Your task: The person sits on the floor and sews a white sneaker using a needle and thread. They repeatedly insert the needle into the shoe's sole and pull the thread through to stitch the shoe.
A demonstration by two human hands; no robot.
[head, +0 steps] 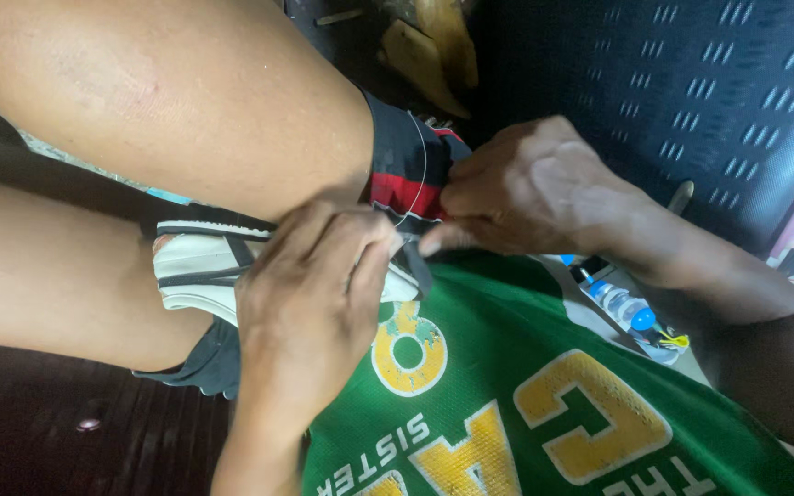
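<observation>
The bare knees fill the upper left and press close over the work, leaving little room on that side. Wedged between the legs is a white shoe [197, 266] with black trim, its toe end hidden behind the left hand [310, 285]. That hand's grip is clenched on the shoe's near edge, fingers curled over it. The right hand [530, 188] pinches a thin pale thread [422, 170], which runs up in a curve across the dark shorts with red stripes [406, 165]; a needle cannot be made out. A dark strip [418, 266] hangs between the two hands, and what it belongs to is unclear.

Below lies the green jersey [544, 404] with yellow lettering, cut off by the lower edge. To the right, a small bottle with a blue cap [625, 308] lies on a pale surface, well apart from the hands. Behind it rises a dark perforated panel [691, 92]. Dark wooden floor [66, 422] shows at lower left, the only open space.
</observation>
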